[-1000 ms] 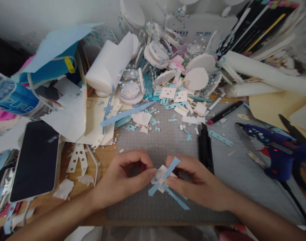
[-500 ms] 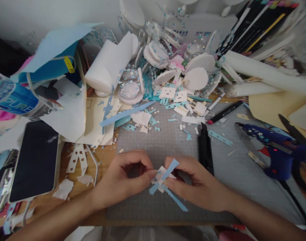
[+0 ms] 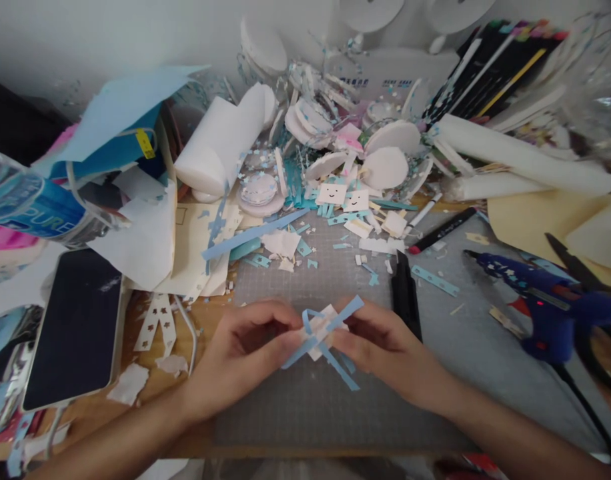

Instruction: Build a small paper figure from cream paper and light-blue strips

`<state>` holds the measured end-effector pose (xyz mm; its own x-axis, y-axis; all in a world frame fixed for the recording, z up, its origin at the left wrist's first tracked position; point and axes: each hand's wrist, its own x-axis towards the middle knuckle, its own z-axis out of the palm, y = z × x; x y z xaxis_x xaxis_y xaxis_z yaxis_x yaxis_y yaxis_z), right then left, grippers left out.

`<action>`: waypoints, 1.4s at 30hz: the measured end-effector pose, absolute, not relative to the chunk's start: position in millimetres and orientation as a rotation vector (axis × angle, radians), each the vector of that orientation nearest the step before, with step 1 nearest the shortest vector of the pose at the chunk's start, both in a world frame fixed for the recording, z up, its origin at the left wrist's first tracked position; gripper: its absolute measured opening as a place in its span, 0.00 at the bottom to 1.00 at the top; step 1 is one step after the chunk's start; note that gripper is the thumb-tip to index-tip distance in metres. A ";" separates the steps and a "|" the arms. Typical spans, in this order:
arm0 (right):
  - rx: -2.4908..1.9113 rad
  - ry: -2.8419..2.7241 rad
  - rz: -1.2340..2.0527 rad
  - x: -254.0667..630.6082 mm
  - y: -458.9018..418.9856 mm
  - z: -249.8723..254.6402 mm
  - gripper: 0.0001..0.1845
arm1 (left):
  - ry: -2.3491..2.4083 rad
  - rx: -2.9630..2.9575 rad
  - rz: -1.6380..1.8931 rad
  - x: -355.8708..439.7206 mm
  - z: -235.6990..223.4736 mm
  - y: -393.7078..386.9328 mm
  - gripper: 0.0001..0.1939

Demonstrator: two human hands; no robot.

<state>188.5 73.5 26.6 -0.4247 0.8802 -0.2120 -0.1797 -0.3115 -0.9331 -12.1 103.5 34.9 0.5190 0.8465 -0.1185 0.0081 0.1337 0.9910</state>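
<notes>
Both my hands meet over the grey cutting mat (image 3: 335, 407) near its front edge. My left hand (image 3: 245, 350) pinches the left side of a small white paper piece wrapped with light blue paper strips (image 3: 321, 333). My right hand (image 3: 385, 347) pinches its right side, fingers curled. The blue strips cross over the white piece and stick out up-right and down-right. One strip forms a small loop on top.
A black pen-like tool (image 3: 404, 300) lies just right of my hands. A blue glue gun (image 3: 540, 300) rests at the right, a phone (image 3: 73, 327) at the left. Paper scraps, white foam discs (image 3: 383, 167), a foam roll (image 3: 220, 143) and two smiley squares (image 3: 343, 197) crowd the back.
The hands and the paper piece sit slightly higher in the view. A blue strip is now bent into a small loop over the white piece.
</notes>
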 end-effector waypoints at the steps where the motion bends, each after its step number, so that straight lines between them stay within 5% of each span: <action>1: -1.006 -1.168 1.821 187.9 72.9 25.3 0.08 | 0.825 1.320 0.730 -11.8 33.5 102.8 0.05; 11: -0.994 -1.189 1.852 186.7 73.2 28.2 0.17 | 0.746 1.371 0.679 -14.4 30.3 100.7 0.08; 20: -1.066 -1.427 1.545 187.3 77.0 23.9 0.20 | 0.866 1.495 0.550 -12.2 51.4 101.1 0.13; 25: -1.107 -1.615 1.261 197.1 78.4 24.4 0.20 | 0.926 1.574 0.594 -19.6 60.8 89.3 0.13; 30: -1.121 -1.794 0.955 218.5 54.0 19.4 0.07 | 0.975 1.768 0.455 -33.9 59.9 75.1 0.14; 35: -1.259 -2.053 0.540 239.9 3.9 6.6 0.16 | 1.006 2.052 0.189 -39.9 56.6 70.5 0.13; 42: -1.369 -2.115 0.194 256.2 -17.5 -7.7 0.15 | 0.950 2.289 0.145 -18.0 60.6 83.1 0.10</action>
